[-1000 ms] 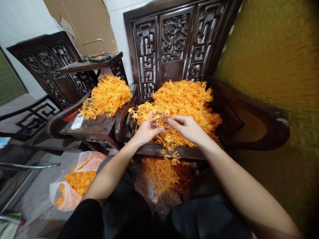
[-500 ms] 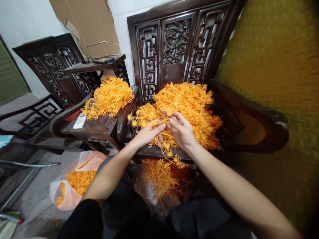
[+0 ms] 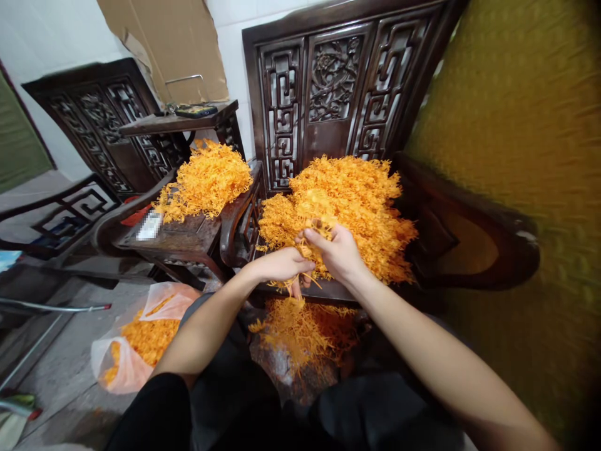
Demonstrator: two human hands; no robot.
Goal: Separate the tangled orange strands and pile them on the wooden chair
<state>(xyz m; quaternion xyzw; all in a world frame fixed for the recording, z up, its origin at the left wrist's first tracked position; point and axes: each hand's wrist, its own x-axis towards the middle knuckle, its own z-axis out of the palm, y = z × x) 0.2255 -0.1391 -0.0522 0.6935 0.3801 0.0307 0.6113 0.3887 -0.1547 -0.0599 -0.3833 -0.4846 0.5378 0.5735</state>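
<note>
A large heap of orange, frilly plastic-looking pieces lies on the dark wooden chair seat in front of me. At its front edge my right hand is closed on an orange strand that rises from the fingers over the heap. Just lower and to the left, my left hand pinches orange stems, some of which hang below its fingers. The two hands are close together. Below the seat's edge hangs or lies another orange bunch; what carries it is hard to tell.
Another orange pile sits on the chair to the left. A pinkish plastic bag with orange pieces stands on the floor. A phone lies on a small wooden table. A curved armrest is at right.
My left hand has moved slightly down, and the orange strand that trailed to its left and below is no longer spread there. My right hand has closed and shifted slightly left.
</note>
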